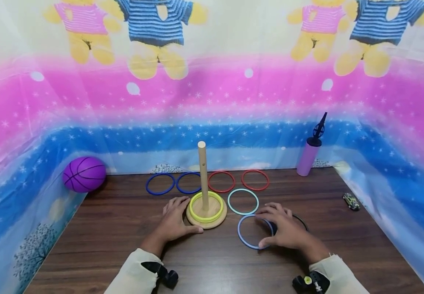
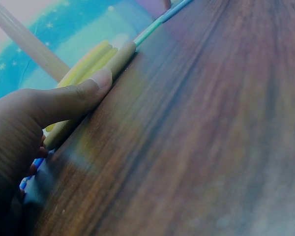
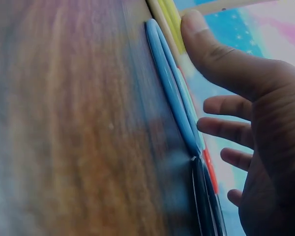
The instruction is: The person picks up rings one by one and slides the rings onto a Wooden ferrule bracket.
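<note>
A wooden ring toss stand [image 1: 203, 175] with an upright peg stands mid-table, yellow rings [image 1: 193, 213] stacked round the foot of its peg. My left hand [image 1: 175, 220] grips the left side of its round base, thumb along the front edge; in the left wrist view the thumb [image 2: 83, 96] lies against the base, the other fingers mostly hidden. Over a light blue ring [image 1: 239, 234] flat on the table, my right hand [image 1: 285, 226] hovers with fingers spread. The right wrist view shows nothing held and the light blue ring [image 3: 169, 83] beside the fingertips [image 3: 206, 125].
Behind the stand lie two dark blue rings [image 1: 147, 188] and two red rings [image 1: 268, 179]. A mint ring [image 1: 229, 202] touches the light blue one; a black ring [image 1: 303, 221] is partly under my right hand. A purple ball [image 1: 84, 174], pump [image 1: 307, 157] and toy car [image 1: 351, 201] stand near the edges.
</note>
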`<state>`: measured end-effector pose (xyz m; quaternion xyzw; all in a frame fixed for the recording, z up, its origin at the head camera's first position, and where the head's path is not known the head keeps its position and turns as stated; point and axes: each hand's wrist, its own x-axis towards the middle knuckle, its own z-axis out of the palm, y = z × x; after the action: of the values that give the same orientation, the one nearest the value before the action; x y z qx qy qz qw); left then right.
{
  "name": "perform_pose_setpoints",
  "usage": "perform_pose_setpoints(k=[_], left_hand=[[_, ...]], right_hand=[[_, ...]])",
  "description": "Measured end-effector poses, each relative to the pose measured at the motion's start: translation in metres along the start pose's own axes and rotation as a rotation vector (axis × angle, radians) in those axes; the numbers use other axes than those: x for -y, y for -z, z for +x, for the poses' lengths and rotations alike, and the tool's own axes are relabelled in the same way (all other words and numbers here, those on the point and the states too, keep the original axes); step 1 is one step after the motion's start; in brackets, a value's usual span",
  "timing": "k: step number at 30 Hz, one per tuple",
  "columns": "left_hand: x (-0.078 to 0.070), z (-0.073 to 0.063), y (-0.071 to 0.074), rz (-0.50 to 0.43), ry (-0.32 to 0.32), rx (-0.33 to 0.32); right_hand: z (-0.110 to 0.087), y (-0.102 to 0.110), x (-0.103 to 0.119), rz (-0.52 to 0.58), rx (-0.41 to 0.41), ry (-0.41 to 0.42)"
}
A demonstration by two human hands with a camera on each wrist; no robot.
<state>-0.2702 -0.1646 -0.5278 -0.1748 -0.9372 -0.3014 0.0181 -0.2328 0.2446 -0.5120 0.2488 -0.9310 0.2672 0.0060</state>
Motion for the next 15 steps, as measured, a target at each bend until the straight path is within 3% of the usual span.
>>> perform_pose_setpoints(k=[15], left_hand=[[-0.0014,0.0001,0.0010,0.014,-0.002,0.000]], right_hand=[[-0.0062,0.0026,0.0019,-0.010,0.041,-0.017]])
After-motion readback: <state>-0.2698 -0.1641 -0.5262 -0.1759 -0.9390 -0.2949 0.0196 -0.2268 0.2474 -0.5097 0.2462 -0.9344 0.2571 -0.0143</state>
